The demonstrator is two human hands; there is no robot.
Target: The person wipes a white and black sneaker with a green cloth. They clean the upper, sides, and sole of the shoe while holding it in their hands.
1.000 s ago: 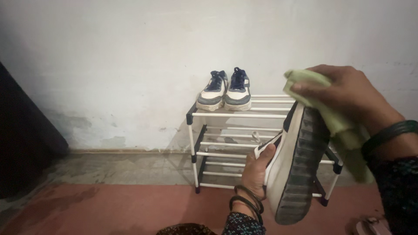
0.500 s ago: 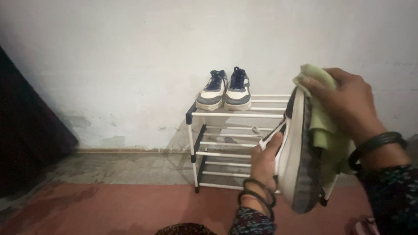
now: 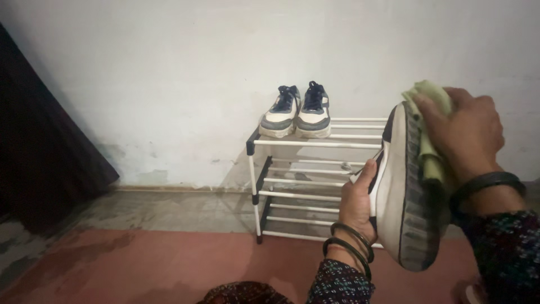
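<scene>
My left hand [image 3: 358, 204] grips a white sneaker with a dark ridged sole [image 3: 406, 188], held upright on its heel with the sole turned to the right. My right hand [image 3: 464, 132] presses a light green cloth [image 3: 428, 121] against the toe end of that sole. Both wrists wear dark bangles. Behind the shoe stands a white tube shoe rack [image 3: 304, 186] with black corner joints.
A pair of navy and white sneakers [image 3: 297, 111] sits on the rack's top shelf at the left. The rack stands against a stained white wall. A dark panel [image 3: 39, 152] leans at the far left. The floor is red with a grey strip by the wall.
The shoe has turned so its sole faces more to the right and sits a little further right. My right hand with the cloth has shifted right along the toe end.
</scene>
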